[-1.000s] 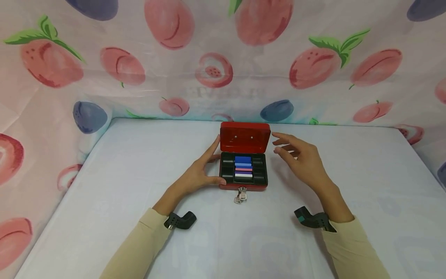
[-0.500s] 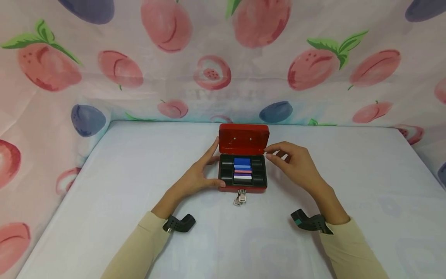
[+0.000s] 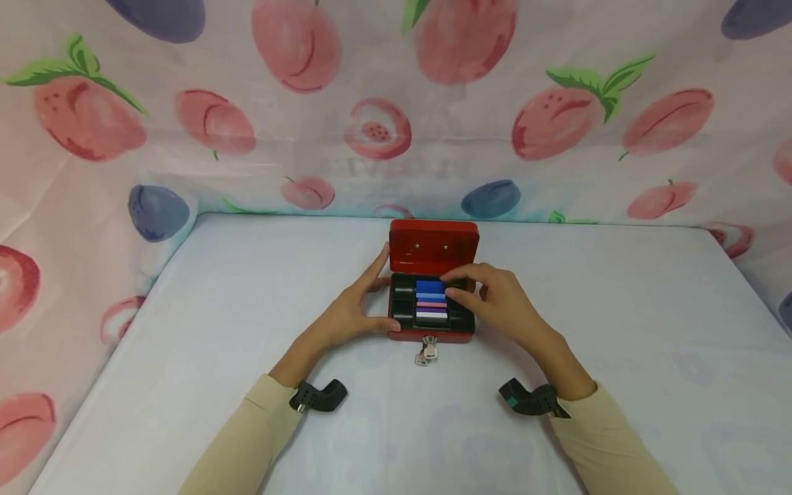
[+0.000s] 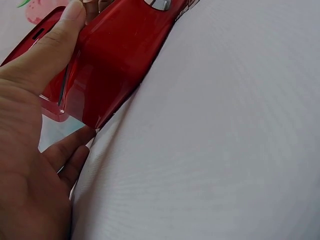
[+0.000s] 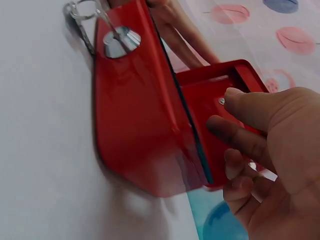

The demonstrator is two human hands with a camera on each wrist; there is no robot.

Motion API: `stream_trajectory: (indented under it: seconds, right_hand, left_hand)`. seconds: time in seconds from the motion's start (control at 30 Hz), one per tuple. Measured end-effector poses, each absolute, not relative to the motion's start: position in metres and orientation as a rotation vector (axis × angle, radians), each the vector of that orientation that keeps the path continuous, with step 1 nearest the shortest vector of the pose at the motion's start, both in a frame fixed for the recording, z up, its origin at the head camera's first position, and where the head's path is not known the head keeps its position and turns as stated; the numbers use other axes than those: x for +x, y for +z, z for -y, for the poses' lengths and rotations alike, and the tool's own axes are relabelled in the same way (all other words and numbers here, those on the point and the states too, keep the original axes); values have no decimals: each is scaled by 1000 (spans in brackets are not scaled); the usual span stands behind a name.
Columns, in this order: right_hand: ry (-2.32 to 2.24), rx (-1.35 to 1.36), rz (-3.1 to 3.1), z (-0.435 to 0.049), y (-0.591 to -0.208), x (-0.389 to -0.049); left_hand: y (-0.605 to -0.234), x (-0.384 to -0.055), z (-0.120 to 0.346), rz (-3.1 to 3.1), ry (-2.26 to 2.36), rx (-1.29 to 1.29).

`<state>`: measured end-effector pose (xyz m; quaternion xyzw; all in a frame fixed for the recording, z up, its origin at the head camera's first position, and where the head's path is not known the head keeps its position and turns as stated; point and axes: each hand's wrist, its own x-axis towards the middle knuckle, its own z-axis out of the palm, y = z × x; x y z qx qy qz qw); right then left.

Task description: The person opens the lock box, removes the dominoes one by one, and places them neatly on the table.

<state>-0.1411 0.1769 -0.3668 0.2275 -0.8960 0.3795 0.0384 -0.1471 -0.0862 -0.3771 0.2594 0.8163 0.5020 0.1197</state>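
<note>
A small red cash box [image 3: 405,335] stands on the white table with its lid [image 3: 427,247] raised. Its black divided tray [image 3: 403,320] holds several coloured bars in blue, pink, purple and white, including a wide blue one [image 3: 430,287]. My left hand [image 3: 353,313] grips the box's left side, thumb on the front corner; the left wrist view shows other fingers low by the red wall [image 4: 105,65]. My right hand [image 3: 498,295] hovers over the tray's right half, thumb and forefinger apart beside the blue bars. In the right wrist view nothing shows between those fingers.
Keys [image 3: 427,355] hang from the lock at the box's front. The white cloth-covered table [image 3: 247,275] runs back to a fruit-printed curtain [image 3: 297,137]. Both wrists wear black camera mounts [image 3: 318,396].
My right hand has moved left and inward, from beside the raised lid to over the tray. The left hand has stayed on the box. The lid and bars look unmoved.
</note>
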Motion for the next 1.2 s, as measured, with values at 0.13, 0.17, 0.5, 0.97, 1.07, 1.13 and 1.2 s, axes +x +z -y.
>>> stream_trajectory:
  seconds: [0.13, 0.17, 0.5, 0.97, 1.07, 1.13, 1.2]
  right_hand:
    - [1137, 769, 2724, -171, -369, -143]
    - [1136, 779, 2721, -170, -369, -143]
    - [1116, 814, 2741, -165, -370, -143]
    - [1070, 791, 2768, -161, -377, -141]
    - [1062, 787, 2781, -161, -377, -141]
    - [1056, 783, 2786, -160, -377, -141]
    - [1048, 782, 2785, -159, -377, -142]
  left_hand:
    - [-379, -148, 86, -2377, 1477, 765]
    - [-379, -148, 87, -2375, 1479, 767]
    - [-377, -148, 88, -2378, 1482, 797]
    - [-378, -149, 88, -2369, 1483, 794]
    - [-378, -149, 88, -2363, 1484, 782]
    - [-378, -149, 88, -2365, 1482, 778]
    - [-378, -149, 88, -2364, 1483, 775]
